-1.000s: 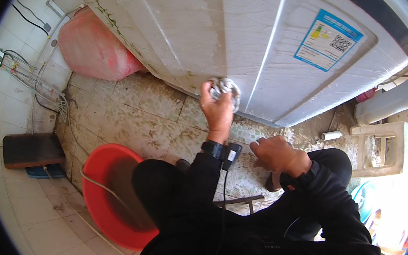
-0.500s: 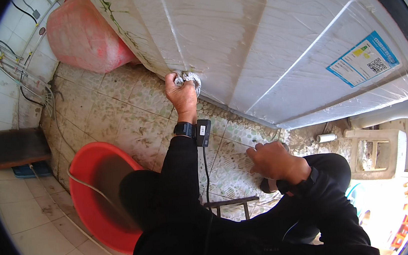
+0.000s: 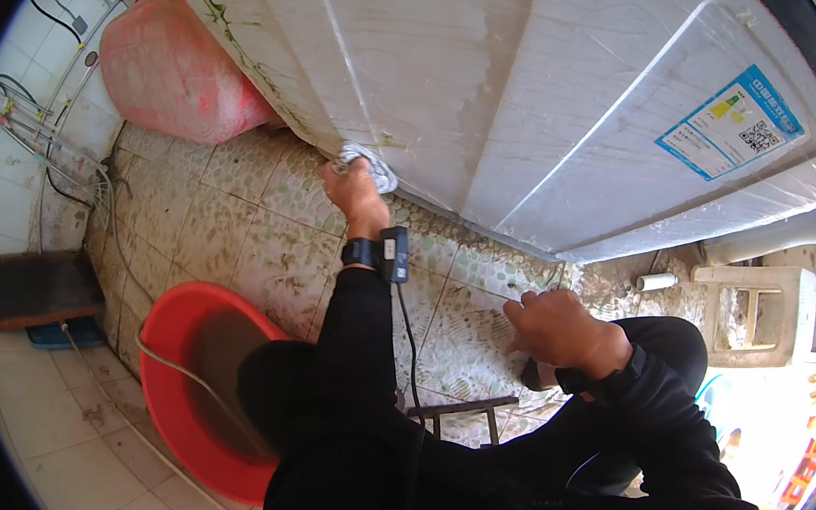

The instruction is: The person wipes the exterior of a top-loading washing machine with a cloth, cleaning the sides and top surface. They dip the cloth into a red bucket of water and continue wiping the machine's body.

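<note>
My left hand (image 3: 354, 199) is closed around a crumpled grey-and-white cloth (image 3: 376, 170). It presses the cloth to the lower edge of a large white appliance (image 3: 498, 73) that leans over the floor, with dirty streaks and loose clear film on its side. A watch and a small black box with a cable sit at that wrist. My right hand (image 3: 563, 330), fingers curled in, hangs by my right knee, away from the appliance; no object shows in it, though its palm is hidden.
A red tub (image 3: 171, 423) with murky water and a hose stands at my left. Behind it are a dark stool-like block (image 3: 40, 289) and pipes on the tiled wall. A faded red container (image 3: 175, 65) lies far left. A dirty plastic stool (image 3: 797, 311) is at right, near a white roll (image 3: 657, 281).
My left hand has shifted slightly left and down, and the cloth now spreads to the right of its fingers. My right hand has moved a little right and down.
</note>
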`<state>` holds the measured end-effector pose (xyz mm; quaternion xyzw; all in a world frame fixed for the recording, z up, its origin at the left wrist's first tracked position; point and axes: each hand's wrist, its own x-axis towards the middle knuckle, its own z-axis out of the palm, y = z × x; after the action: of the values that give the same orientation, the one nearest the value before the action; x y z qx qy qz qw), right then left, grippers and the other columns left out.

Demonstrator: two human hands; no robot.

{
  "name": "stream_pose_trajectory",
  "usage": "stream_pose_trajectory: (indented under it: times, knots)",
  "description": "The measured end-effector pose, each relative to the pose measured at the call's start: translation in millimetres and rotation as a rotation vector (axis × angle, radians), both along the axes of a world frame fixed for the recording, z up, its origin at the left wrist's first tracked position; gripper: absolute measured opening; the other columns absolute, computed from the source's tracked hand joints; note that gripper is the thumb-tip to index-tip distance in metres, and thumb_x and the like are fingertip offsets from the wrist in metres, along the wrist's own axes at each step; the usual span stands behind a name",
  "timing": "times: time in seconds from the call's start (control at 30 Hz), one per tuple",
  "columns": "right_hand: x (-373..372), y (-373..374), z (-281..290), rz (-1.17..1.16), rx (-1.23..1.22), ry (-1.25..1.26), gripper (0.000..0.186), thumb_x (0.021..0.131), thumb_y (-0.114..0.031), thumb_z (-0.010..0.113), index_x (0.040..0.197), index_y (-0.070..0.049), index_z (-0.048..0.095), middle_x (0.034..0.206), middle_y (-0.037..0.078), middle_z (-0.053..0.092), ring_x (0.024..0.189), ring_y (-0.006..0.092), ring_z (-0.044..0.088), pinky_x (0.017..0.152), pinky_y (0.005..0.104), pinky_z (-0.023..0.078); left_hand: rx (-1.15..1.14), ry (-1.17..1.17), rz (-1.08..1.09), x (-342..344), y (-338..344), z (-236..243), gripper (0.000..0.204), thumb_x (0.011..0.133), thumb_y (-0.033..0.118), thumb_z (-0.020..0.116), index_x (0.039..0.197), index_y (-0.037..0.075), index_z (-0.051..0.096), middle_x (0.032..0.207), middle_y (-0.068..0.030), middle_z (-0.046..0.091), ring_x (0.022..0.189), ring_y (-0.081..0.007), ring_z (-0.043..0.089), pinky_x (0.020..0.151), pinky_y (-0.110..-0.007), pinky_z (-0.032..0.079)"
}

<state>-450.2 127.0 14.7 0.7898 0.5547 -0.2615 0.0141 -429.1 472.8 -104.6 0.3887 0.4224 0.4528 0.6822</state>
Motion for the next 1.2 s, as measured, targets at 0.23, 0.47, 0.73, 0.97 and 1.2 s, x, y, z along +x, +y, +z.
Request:
stream_pose_trajectory:
  times: [0.23,0.47,0.73,0.97,1.2]
  knots:
    - [-2.8,0.3,-5.0,0.025,0.15,-0.004,0.045,0.085,-0.035,0.087,0.111,-0.005,0.066,0.092,0.014,0.07,0.084,0.0391,0.075,0.071,0.0517,0.06,0.117,0.043,-0.164,-7.2,-97.5,2.1,0.033,0.083,-0.002,0.071,0.116,-0.002,0.065,0.106,-0.0062,0.065,0.09,-0.0164,0.063,0.08,-0.034,0.055]
    - [-3.2,7.0,-7.4,0.015,0.059,0.037,0.044,0.089,-0.034,0.086,0.113,-0.003,0.066,0.098,0.017,0.073,0.091,0.0397,0.076,0.075,0.0508,0.06,0.047,0.06,-0.146,-7.2,-58.5,-19.5,0.028,0.084,-0.011,0.068,0.108,0.002,0.064,0.094,-0.0023,0.065,0.081,-0.015,0.065,0.071,-0.034,0.056]
    - [-3.6,-11.3,-12.4,0.011,0.148,0.003,0.051,0.086,-0.037,0.088,0.117,-0.003,0.066,0.096,0.016,0.073,0.085,0.0392,0.077,0.072,0.0493,0.06,0.008,0.185,-0.382,-6.0,-115.3,-64.2,0.019,0.086,0.001,0.068,0.104,0.002,0.064,0.096,-0.0053,0.067,0.081,-0.0175,0.065,0.074,-0.036,0.055]
    - [-1.9,-31.1,1.5,-0.001,0.176,0.011,0.049,0.087,-0.037,0.087,0.113,-0.002,0.066,0.096,0.016,0.073,0.086,0.0394,0.077,0.073,0.0494,0.06,-0.379,-0.095,-0.434,3.2,-194.1,-85.8,0.031,0.084,-0.004,0.068,0.114,0.002,0.065,0.104,-0.0052,0.069,0.088,-0.0192,0.069,0.078,-0.036,0.058]
    - [-3.0,-52.6,28.2,-0.02,0.085,0.072,0.042,0.09,-0.034,0.086,0.111,-0.002,0.07,0.102,0.019,0.075,0.093,0.041,0.077,0.08,0.0513,0.06,-0.432,-0.163,-0.63,7.3,-240.4,-88.3,0.019,0.082,-0.006,0.066,0.098,0.005,0.07,0.086,-0.0005,0.069,0.069,-0.0162,0.068,0.062,-0.033,0.056]
